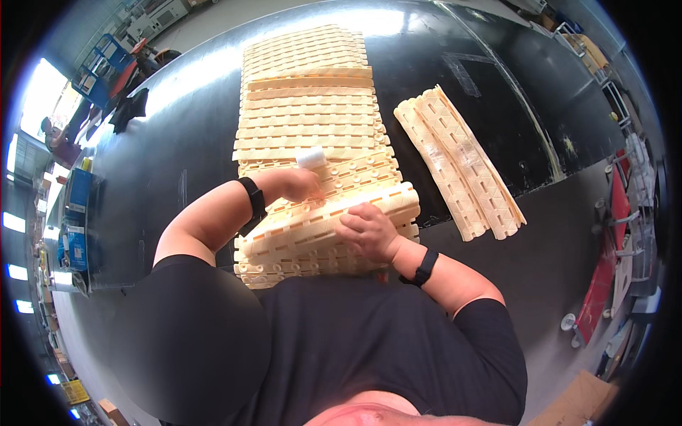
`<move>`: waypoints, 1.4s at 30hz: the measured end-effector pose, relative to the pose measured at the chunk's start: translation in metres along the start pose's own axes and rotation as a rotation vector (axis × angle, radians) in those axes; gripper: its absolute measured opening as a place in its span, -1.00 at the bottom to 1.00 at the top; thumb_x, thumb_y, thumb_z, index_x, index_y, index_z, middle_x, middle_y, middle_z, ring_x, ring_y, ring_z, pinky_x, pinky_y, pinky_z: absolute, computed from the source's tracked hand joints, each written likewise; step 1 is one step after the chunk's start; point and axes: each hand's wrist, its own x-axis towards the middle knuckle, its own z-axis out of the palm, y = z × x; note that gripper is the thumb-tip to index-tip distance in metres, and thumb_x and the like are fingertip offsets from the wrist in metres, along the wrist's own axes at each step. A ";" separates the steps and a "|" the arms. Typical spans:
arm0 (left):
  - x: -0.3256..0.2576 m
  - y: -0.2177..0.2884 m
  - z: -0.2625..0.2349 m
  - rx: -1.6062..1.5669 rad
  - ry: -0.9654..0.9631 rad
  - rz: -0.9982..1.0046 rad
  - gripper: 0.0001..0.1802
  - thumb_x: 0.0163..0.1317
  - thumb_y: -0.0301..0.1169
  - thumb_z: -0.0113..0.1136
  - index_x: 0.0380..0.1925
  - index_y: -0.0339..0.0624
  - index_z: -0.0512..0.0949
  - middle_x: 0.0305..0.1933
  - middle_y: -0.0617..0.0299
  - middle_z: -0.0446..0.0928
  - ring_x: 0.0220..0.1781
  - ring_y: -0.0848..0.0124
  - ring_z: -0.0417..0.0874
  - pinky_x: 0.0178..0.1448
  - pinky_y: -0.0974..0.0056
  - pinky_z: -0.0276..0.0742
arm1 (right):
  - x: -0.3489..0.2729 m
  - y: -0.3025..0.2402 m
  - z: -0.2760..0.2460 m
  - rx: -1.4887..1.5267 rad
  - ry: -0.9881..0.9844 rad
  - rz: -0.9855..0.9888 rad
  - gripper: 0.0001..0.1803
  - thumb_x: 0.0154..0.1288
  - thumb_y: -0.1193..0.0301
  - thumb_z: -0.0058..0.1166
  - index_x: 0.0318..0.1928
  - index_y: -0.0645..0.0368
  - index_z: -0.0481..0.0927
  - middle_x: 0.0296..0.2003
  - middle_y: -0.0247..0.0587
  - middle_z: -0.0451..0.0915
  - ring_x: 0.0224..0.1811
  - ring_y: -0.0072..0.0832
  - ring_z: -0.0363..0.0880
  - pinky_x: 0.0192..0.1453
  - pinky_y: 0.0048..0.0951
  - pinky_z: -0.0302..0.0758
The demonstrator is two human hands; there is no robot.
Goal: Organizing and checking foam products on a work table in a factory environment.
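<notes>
Beige slatted plastic panels [305,113] lie in a long stack on the black table in front of me. At the near end, one panel is folded over into a thick bundle [284,234]. My right hand [368,228] grips the top of this bundle, its fingers curled over the slats. Just beyond the bundle, my left hand [302,184] reaches down with bent fingers, whose tips are partly hidden and blurred. A small white roll [310,157] sits right against the far side of that hand; whether the fingers hold it is unclear.
Two folded beige bundles [458,167], banded with clear film, lie at right and overhang the table edge. The black table [192,142] spreads wide around the stack. Blue boxes [77,188] stand at far left, where another person [60,138] is visible. A red cart [604,284] stands at right.
</notes>
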 end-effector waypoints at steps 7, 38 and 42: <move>-0.038 0.005 -0.007 -0.149 0.256 -0.069 -0.54 0.19 -0.45 0.02 0.15 -0.10 0.45 -0.15 -0.04 0.60 -0.07 0.01 0.59 0.12 0.08 0.46 | 0.067 0.056 0.021 -0.130 -0.286 0.328 -0.77 0.23 0.28 0.00 -0.12 -0.08 0.60 -0.14 -0.32 0.63 -0.01 -0.32 0.55 0.12 -0.08 0.35; 0.014 0.047 -0.018 0.000 0.342 -0.417 -0.63 0.16 -0.14 0.12 -0.17 -0.10 0.67 -0.08 0.07 0.64 0.02 0.18 0.63 0.06 0.15 0.52 | 0.061 -0.023 0.008 -0.506 -0.708 0.455 -0.04 -0.04 -0.02 0.27 0.34 0.04 0.17 -0.06 -0.09 0.47 0.01 -0.25 0.48 0.10 -0.25 0.34; -0.014 0.060 -0.029 -0.047 0.494 -0.455 -0.70 0.04 -0.33 0.16 -0.21 -0.10 0.68 -0.10 0.07 0.65 -0.03 0.20 0.65 -0.04 0.14 0.58 | 0.064 -0.026 -0.001 -0.483 -0.725 0.474 -0.02 -0.06 -0.04 0.29 0.34 0.05 0.16 -0.03 -0.06 0.49 0.03 -0.24 0.52 0.09 -0.26 0.42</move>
